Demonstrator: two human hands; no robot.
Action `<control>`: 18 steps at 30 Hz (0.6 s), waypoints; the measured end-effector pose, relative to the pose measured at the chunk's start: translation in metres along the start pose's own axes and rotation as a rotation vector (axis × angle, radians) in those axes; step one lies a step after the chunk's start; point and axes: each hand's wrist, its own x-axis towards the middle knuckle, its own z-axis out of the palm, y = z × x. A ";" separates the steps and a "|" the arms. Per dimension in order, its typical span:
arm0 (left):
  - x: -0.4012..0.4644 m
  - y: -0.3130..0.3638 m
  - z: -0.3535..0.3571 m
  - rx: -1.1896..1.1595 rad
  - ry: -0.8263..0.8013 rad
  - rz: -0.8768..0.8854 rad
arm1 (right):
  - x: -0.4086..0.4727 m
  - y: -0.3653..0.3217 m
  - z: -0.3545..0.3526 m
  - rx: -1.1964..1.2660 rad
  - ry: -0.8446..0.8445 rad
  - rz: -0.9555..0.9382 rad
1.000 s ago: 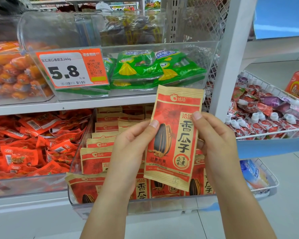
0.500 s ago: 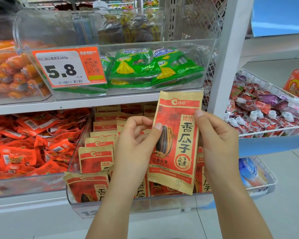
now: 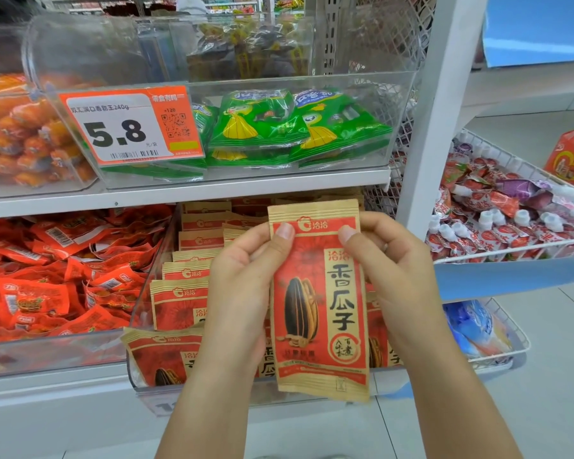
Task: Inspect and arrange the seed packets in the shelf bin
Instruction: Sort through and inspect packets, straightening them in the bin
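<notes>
I hold one red and tan sunflower seed packet [image 3: 317, 303] upright in front of the lower shelf. My left hand [image 3: 242, 286] pinches its upper left edge with the thumb on the front. My right hand [image 3: 391, 270] pinches the upper right edge the same way. Behind it, the clear shelf bin [image 3: 146, 384] holds several matching seed packets [image 3: 176, 306] standing in rows, front faces toward me.
A clear bin of green packets [image 3: 299, 127] with a 5.8 price tag [image 3: 126, 127] sits on the shelf above. Red snack packs [image 3: 47, 276] fill the bin to the left. A white upright post [image 3: 438, 111] and wire baskets of pouches [image 3: 511, 220] stand at right.
Both hands slid up to the packet's top corners, and the packet swung from tilted to nearly upright and sits lower in front of the bin.
</notes>
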 end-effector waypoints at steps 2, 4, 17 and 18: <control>0.000 -0.001 0.000 0.021 -0.039 -0.010 | 0.001 0.002 -0.002 0.056 -0.028 0.017; -0.001 -0.002 0.001 0.034 -0.078 -0.024 | 0.002 0.002 -0.005 0.078 -0.058 0.045; -0.003 -0.005 0.006 0.007 -0.021 0.046 | 0.005 -0.003 -0.011 0.293 0.050 0.114; -0.002 -0.003 0.006 -0.002 0.010 0.064 | 0.006 -0.002 -0.014 0.277 0.025 0.119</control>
